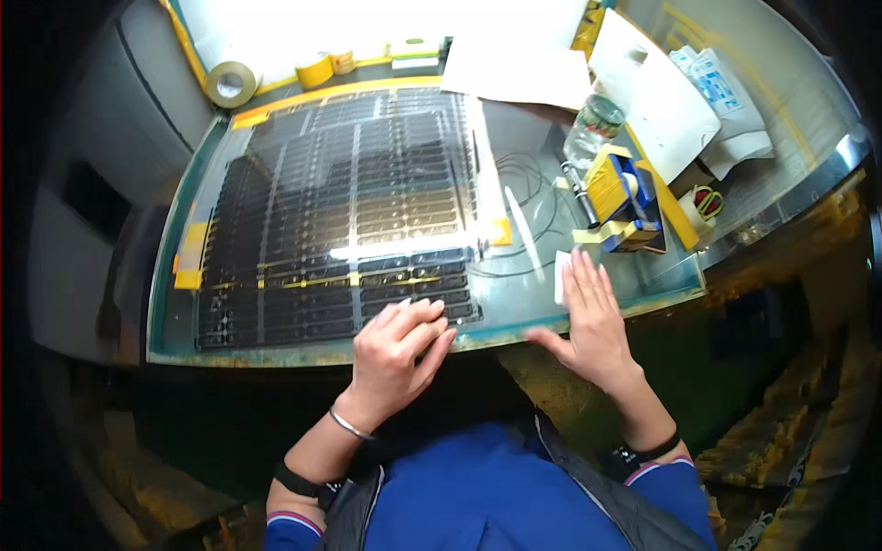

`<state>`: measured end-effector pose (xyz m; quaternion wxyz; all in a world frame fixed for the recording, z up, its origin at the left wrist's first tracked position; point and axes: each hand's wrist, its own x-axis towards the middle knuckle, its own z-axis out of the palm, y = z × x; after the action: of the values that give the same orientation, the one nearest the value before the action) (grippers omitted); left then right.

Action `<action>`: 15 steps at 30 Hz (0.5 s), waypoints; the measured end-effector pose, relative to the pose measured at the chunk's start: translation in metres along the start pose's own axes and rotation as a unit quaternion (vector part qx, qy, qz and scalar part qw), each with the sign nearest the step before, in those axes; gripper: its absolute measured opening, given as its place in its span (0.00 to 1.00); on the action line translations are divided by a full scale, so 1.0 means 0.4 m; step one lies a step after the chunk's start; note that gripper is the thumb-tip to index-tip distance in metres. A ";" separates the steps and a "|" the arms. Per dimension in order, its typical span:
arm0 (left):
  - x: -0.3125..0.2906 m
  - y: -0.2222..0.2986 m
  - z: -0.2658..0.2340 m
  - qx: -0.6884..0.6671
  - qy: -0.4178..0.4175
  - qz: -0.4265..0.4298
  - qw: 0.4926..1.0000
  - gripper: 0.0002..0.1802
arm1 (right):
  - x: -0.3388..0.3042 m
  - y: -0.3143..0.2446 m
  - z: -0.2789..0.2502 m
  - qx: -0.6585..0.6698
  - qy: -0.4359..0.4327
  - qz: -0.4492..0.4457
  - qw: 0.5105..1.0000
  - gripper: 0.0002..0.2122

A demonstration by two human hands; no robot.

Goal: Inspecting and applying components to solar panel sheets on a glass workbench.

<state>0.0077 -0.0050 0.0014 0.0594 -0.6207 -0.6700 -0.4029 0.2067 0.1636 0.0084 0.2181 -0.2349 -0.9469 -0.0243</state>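
Note:
My left hand (398, 351) is at the near edge of a sheet of dark strips in rows (340, 211), which lies on the glass-topped table. Its fingers are curled and the thumb is close to them; whatever they may pinch is hidden. My right hand (594, 321) lies flat near the front edge of the table, fingers stretched out and thumb spread to the side. Under or beside its fingertips is a small white piece (559, 277). Just beyond that hand stands a blue and yellow tape dispenser (623, 197).
A white pen-like stick (524, 230) and a thin dark cable (551, 207) lie between sheet and dispenser. Behind are a glass jar (595, 129), a white board (657, 106) and paper (519, 73). Tape rolls (231, 84) stand far left; green-handled scissors (706, 202) are right.

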 end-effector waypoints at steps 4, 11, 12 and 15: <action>0.050 -0.011 0.001 -0.022 -0.017 0.017 0.999 0.06 | -0.073 0.059 -0.033 0.112 0.003 -0.059 0.992 0.20; 0.058 -0.007 0.001 -0.110 -0.075 -0.012 0.991 0.05 | 0.183 0.229 -0.210 0.118 0.192 -0.092 0.970 0.20; 0.056 -0.006 0.006 -0.111 -0.075 -0.011 0.991 0.06 | 0.242 0.248 -0.239 0.128 0.236 -0.058 0.962 0.14; 0.048 0.001 0.013 -0.129 -0.081 -0.021 0.988 0.05 | 0.382 0.366 -0.263 0.074 0.314 -0.011 0.947 0.09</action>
<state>0.0061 0.0131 0.0093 -0.0834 -0.6395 -0.6281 -0.4355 0.1944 0.3445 0.1600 0.5204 -0.1881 -0.8324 -0.0290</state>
